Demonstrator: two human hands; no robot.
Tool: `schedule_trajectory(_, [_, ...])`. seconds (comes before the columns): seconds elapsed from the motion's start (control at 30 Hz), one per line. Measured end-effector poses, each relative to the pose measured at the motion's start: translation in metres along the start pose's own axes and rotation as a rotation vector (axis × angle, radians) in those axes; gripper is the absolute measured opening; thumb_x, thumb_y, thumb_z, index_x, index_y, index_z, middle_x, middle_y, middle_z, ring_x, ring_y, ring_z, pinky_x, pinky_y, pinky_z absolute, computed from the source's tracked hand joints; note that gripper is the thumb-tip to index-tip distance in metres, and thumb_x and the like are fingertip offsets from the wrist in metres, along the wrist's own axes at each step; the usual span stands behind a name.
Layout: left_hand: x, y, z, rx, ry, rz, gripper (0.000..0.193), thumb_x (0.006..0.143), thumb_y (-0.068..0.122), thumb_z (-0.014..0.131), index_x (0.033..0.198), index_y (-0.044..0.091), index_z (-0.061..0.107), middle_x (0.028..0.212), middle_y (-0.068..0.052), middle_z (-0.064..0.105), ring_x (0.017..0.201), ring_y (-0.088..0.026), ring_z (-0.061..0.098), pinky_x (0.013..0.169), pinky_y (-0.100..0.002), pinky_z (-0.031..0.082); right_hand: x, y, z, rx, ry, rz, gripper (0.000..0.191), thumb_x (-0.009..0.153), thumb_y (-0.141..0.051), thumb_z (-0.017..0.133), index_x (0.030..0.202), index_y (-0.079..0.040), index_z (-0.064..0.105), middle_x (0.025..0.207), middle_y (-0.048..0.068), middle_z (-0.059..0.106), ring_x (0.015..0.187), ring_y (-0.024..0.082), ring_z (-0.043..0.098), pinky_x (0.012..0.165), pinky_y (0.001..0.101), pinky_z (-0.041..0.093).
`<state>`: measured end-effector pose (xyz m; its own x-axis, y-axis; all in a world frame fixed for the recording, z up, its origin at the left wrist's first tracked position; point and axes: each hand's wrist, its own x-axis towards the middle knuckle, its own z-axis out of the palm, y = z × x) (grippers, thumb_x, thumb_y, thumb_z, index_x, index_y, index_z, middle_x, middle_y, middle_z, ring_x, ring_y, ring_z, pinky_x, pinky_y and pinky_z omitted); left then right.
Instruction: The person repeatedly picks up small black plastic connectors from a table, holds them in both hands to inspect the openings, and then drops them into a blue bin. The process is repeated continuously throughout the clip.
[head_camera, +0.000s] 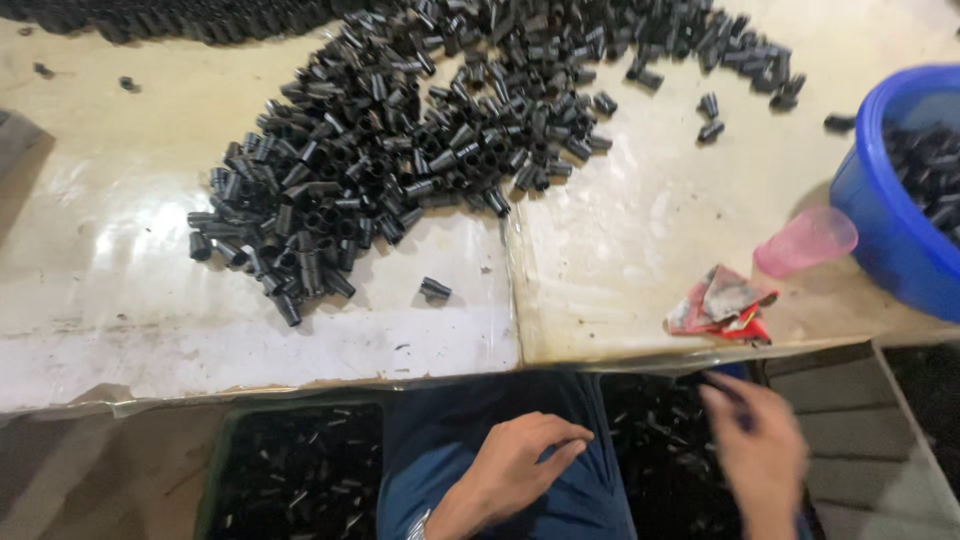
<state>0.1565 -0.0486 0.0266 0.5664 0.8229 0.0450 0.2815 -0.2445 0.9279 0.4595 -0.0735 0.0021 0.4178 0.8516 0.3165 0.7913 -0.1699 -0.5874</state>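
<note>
A big heap of short black tube pieces (400, 140) covers the far part of the pale worktable (140, 300). One loose black piece (435, 290) lies alone near the front edge. Below that edge, my left hand (520, 460) rests on my blue-clad lap with fingers loosely apart and nothing in it. My right hand (760, 450) is motion-blurred over a dark bin of black pieces (650, 440). A dark shape sits at its fingertips, but I cannot tell whether it is gripped.
A blue tub (890, 230) holding black pieces stands at the right edge. A pink cup (805, 240) lies on its side beside it, and a crumpled red wrapper (725, 305) lies near the front. Another dark bin of pieces (290, 470) sits below the table at left.
</note>
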Motion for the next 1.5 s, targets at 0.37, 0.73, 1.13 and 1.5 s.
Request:
schedule_trajectory(0.37, [-0.098,-0.034,-0.039,0.289,0.619,0.154,0.016,0.087,0.008,0.074,0.104,0.006,0.075,0.109,-0.006,0.075,0.105,-0.027,0.068,0.090,-0.036,0.056,0.163,-0.310,0.151,-0.006,-0.277,-0.955,0.066,0.102,-0.061,0.063,0.152,-0.020,0.053,0.146,0.024,0.053,0.132,0.048,0.049,0.106,0.0607,0.041])
schedule_trajectory(0.73, [-0.165,-0.073,-0.061,0.316,1.071,-0.097,0.016,0.088,0.006,0.073,0.104,0.007,0.076,0.116,-0.008,0.073,0.112,-0.028,0.065,0.096,-0.039,0.053,0.089,-0.394,0.200,-0.135,-0.320,-0.638,0.066,0.097,-0.075,0.053,0.133,-0.021,0.069,0.146,0.018,0.050,0.133,0.059,0.034,0.107,0.0793,0.014])
schedule_trajectory(1.13, [-0.101,-0.087,-0.053,0.632,0.884,0.176,0.021,0.090,0.014,0.072,0.110,0.011,0.070,0.134,-0.010,0.061,0.129,-0.035,0.054,0.107,-0.047,0.046,0.032,-0.345,0.193,0.006,-0.530,-0.772,0.052,0.099,-0.060,0.049,0.143,-0.034,0.058,0.162,0.013,0.031,0.149,0.046,0.021,0.113,0.0718,0.015])
schedule_trajectory(1.5, [-0.047,-0.073,-0.030,0.724,0.877,0.033,0.043,0.093,0.021,0.072,0.136,0.019,0.070,0.161,-0.017,0.039,0.151,-0.041,0.033,0.122,-0.054,0.032,0.127,-0.405,0.221,-0.100,-0.607,-1.131,0.057,0.101,-0.063,0.055,0.151,-0.035,0.051,0.159,0.022,0.034,0.142,0.057,0.025,0.107,0.0779,0.014])
